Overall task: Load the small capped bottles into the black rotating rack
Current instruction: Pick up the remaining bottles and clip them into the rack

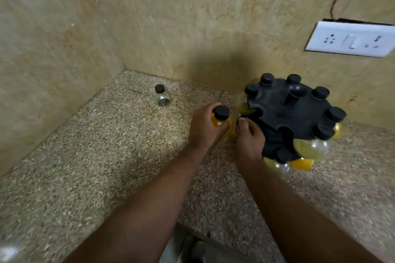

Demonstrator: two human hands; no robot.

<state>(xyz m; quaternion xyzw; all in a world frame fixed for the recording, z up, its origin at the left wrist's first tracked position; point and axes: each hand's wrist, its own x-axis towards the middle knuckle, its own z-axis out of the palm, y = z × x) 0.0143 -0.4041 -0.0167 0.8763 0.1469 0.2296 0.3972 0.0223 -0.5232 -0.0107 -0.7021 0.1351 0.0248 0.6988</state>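
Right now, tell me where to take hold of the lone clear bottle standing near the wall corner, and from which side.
Pinch the clear bottle at its black cap and neck, coming from above on the near right side. It stands upright, its round body probably offers a poorer hold, and walls close off the far and left sides.

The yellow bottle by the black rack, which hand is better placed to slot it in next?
Left. The left hand grips the yellow bottle right beside the rack, while the right hand is occupied, its fingers curled on the rack's edge.
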